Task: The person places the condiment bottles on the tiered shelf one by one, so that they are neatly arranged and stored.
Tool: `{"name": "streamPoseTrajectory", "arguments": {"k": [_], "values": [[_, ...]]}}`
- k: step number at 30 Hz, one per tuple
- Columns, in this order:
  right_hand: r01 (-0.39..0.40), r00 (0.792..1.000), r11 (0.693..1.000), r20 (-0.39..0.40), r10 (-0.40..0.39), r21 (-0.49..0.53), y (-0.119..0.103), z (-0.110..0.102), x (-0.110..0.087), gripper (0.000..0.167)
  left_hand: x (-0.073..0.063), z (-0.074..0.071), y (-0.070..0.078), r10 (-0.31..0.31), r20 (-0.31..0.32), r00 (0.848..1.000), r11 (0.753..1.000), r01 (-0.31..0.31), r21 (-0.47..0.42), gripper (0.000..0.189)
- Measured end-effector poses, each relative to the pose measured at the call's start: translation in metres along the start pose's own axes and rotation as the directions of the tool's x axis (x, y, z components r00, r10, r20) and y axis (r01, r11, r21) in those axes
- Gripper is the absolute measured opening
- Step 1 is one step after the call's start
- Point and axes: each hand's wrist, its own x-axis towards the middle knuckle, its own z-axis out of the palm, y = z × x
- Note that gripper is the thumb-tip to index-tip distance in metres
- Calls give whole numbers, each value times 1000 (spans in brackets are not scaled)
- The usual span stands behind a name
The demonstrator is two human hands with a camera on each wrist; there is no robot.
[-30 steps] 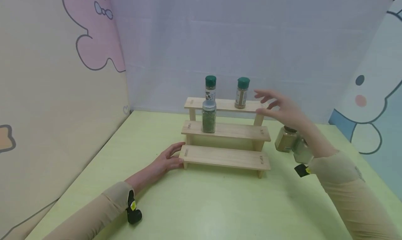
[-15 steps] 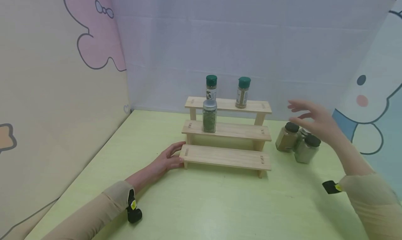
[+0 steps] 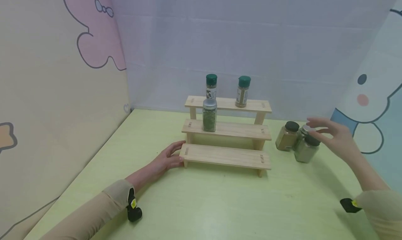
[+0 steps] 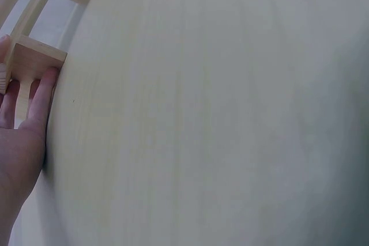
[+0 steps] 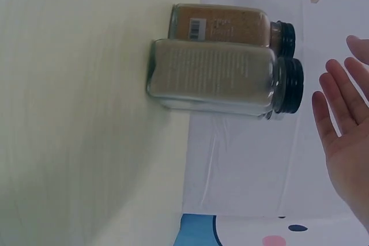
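Note:
My left hand (image 3: pixel 164 159) holds the left end of the lowest step of a three-tier wooden rack (image 3: pixel 220 154), thumb at the front corner and fingers at the back. In the left wrist view, its fingers lie against the rack's end piece (image 4: pixel 37 56). At the right, my right hand (image 3: pixel 337 140) hovers empty, fingers loosely bent, by the lids of three glass spice jars. A pale-filled jar (image 3: pixel 306 152) with a black lid stands in front. Beside it are a brown-filled jar (image 3: pixel 285 139) and a mostly hidden silver-lidded jar (image 3: pixel 303 131).
Two green-capped shakers, one at left (image 3: pixel 211 84) and one at right (image 3: pixel 242 93), stand on the top tier. A silver-lidded jar of green herbs (image 3: pixel 209 117) is on the middle tier. Behind the table (image 3: pixel 213 205) hangs a pale curtain (image 3: pixel 235 41).
My right hand has moved away from the rack's top tier, rightward and down to the jars. My left hand stays at the rack's end.

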Motion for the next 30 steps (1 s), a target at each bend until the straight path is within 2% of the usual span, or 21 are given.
{"name": "streamPoseTrajectory", "arguments": {"k": [7, 15, 23, 26, 30], "values": [[-65, 994, 998, 87, 67, -23, 14, -2, -12, 39, 1, 0, 0, 3, 1, 1000, 1000, -3, -9, 67], [-95, 982, 994, 160, 104, -62, 19, -5, -15, 43, 0, -1, 1, 0, -5, 1000, 1000, 0, -6, 67], [-147, 951, 980, 254, 177, -136, 22, -7, -20, 48, -1, 0, 1, -8, -2, 1000, 1000, 8, -3, 67], [-143, 944, 979, 278, 178, -143, 23, -8, -21, 50, -1, 1, 1, -6, -2, 1000, 1000, 6, 2, 68], [-107, 946, 983, 289, 147, -149, 23, -9, -18, 49, -1, 1, 0, -7, -6, 1000, 1000, 7, -1, 68]]}}
